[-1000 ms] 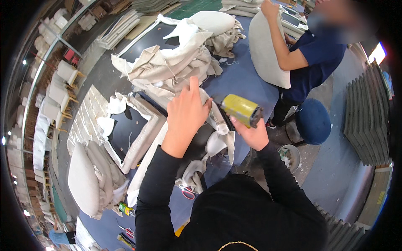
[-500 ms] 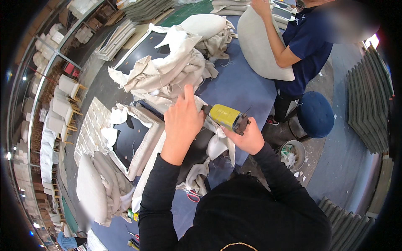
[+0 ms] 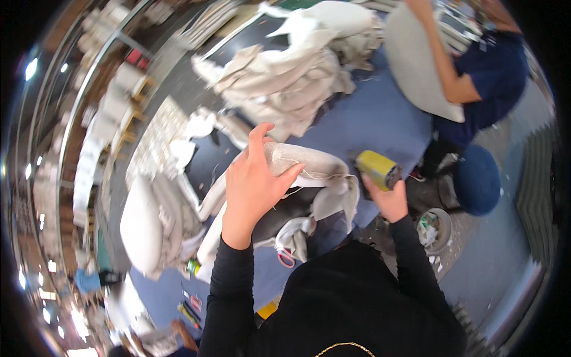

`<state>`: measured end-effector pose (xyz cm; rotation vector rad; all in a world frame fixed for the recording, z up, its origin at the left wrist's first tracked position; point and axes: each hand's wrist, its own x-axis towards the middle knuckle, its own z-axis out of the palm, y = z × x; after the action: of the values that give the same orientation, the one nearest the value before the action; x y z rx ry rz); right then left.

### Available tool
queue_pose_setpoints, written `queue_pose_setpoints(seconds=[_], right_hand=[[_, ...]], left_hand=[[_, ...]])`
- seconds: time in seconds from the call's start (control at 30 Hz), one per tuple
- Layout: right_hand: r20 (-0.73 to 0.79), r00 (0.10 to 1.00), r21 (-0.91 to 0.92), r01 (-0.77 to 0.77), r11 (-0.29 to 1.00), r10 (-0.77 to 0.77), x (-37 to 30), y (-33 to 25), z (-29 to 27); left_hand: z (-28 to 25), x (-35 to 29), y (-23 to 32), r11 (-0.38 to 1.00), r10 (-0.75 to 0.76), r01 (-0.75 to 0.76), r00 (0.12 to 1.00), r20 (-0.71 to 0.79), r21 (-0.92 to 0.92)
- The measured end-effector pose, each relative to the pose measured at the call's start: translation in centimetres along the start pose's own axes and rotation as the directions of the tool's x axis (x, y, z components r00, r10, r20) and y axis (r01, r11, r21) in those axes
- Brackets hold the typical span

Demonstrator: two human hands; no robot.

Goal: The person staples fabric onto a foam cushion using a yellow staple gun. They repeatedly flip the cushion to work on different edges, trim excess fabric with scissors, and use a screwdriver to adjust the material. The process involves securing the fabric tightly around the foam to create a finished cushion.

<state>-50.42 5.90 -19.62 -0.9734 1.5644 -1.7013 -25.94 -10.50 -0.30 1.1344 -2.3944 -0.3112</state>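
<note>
A pale beige fabric-covered frame [image 3: 321, 157] with loose, ragged cloth edges lies in front of me, its black inner face partly showing. My left hand [image 3: 253, 181] grips its far corner, thumb on the fabric and index finger stretched out beyond; the other fingers are hidden. Off the frame's right end, my right hand [image 3: 388, 199] is closed around a yellow-bodied staple gun [image 3: 376, 166], slightly blurred and apart from the fabric. Red-handled scissors [image 3: 285, 257] lie near the frame's close edge, beside a loose fold of cloth.
Heaped beige fabric [image 3: 285, 80] covers the far table. Across on the right, a person in navy holds a large beige cushion [image 3: 419, 65]. Padded pieces [image 3: 141, 226] stand at left. A blue round stool [image 3: 477, 180] and a scrap bucket [image 3: 443, 238] are on the floor at right.
My right hand has drawn the staple gun away from the frame to the right. The frame's far corner has shifted and shows more of its fabric edge under my left hand. The whole view has turned.
</note>
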Motion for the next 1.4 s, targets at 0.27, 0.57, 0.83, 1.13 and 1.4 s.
queue_pose_setpoints(seconds=[0.27, 0.57, 0.83, 1.13, 1.4], right_hand=[[-0.026, 0.968, -0.689, -0.198, 0.697, 0.249, -1.6, 18.8, -1.0], [0.383, 0.923, 0.095, -0.018, 0.995, -0.02, 0.7, -0.1, 8.2], [0.626, 0.709, -0.01, 0.423, 0.906, -0.324, -2.3, -7.7, 13.5], [0.152, 0.75, -0.245, 0.659, 0.711, -0.643, -0.7, 7.8, 1.2], [-0.286, 0.952, -0.104, -0.14, 0.985, 0.105, -3.3, 5.7, 6.6]], left_hand=[[-7.3, -9.4, -7.2, 0.94, 0.156, -0.183, 0.981, -0.116, -0.289], [-8.4, -13.9, -6.8, 0.869, 0.061, -0.072, 0.997, -0.039, -0.49], [-7.5, -28.3, -21.0, 0.707, -0.697, 0.638, 0.558, -0.449, -0.305], [9.2, -34.7, -26.4, -0.424, -0.786, -0.308, 0.592, 0.178, -0.851], [-6.6, -24.5, -15.9, 0.578, -0.574, 0.296, 0.81, -0.121, -0.761]])
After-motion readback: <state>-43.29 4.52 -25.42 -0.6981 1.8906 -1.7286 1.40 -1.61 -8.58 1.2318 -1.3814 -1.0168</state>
